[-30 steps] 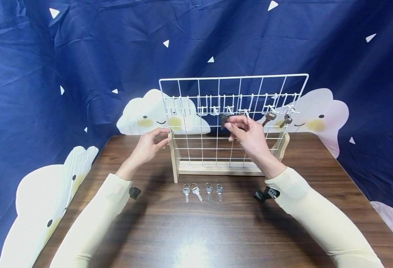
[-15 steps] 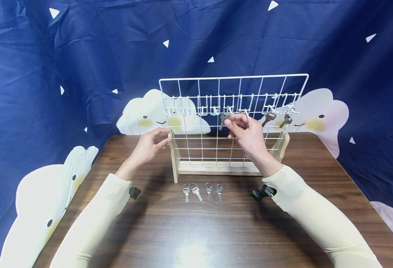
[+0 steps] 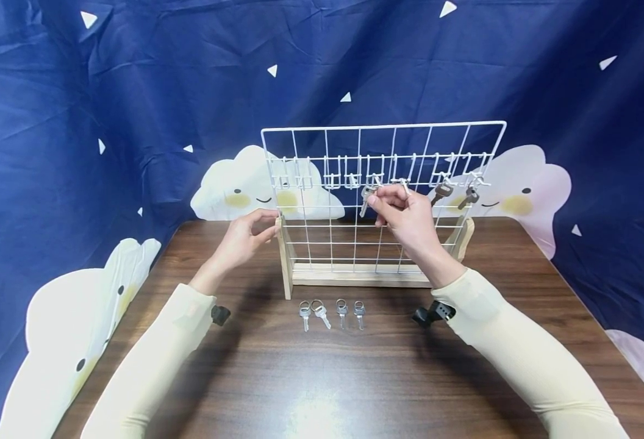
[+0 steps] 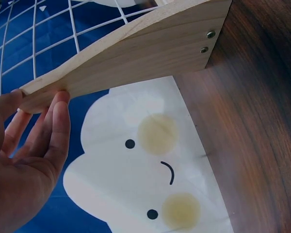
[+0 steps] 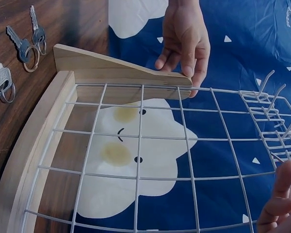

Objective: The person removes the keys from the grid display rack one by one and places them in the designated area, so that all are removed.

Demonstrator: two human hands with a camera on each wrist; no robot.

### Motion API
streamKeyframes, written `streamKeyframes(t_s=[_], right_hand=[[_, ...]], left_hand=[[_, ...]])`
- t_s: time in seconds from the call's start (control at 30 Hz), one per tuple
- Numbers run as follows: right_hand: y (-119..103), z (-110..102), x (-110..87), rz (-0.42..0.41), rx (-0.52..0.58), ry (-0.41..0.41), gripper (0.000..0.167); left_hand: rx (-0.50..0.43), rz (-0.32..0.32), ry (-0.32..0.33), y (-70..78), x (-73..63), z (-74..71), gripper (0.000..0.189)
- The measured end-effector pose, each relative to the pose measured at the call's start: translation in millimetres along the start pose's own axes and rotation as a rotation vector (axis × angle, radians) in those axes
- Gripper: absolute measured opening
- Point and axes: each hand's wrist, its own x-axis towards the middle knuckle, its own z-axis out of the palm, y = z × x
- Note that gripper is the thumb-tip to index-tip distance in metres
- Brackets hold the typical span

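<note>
My right hand (image 3: 407, 222) pinches a silver key (image 3: 364, 201) between thumb and fingertips, just below a hook (image 3: 377, 180) on the white wire rack (image 3: 355, 244). Whether its ring is on the hook I cannot tell. In the right wrist view most of that hand (image 5: 283, 199) is cut off at the lower right. My left hand (image 3: 242, 239) holds the top of the rack's left wooden side piece (image 3: 285, 262). Thumb and fingers sit on either side of that wood in the left wrist view. Two darker keys, a brown one (image 3: 441, 193) and another (image 3: 469, 198), hang from hooks at the right.
Several silver keys with rings (image 3: 342, 312) lie in a row on the brown wooden table (image 3: 234, 378), in front of the rack's wooden base (image 3: 355, 280). Behind stands a blue cloth (image 3: 152, 73) printed with clouds and triangles.
The key in my right hand has tilted slightly and now looks brighter, hanging closer to upright. My right wrist shifted slightly left. The left hand has stayed on the wooden side piece.
</note>
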Motion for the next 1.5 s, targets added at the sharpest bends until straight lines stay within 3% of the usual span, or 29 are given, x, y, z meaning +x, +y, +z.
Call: streamKeyframes(t_s=[0.53, 1.5], right_hand=[[0.9, -9.8, -12.6, -0.013, 0.056, -0.024, 0.007], [-13.0, -16.7, -29.4, -0.09, 0.134, -0.074, 0.009]], left_hand=[[0.014, 0.005, 0.002, 0.4, -0.2, -0.1, 0.033], [0.0, -0.004, -0.004, 1.7, -1.3, -0.5, 0.033]])
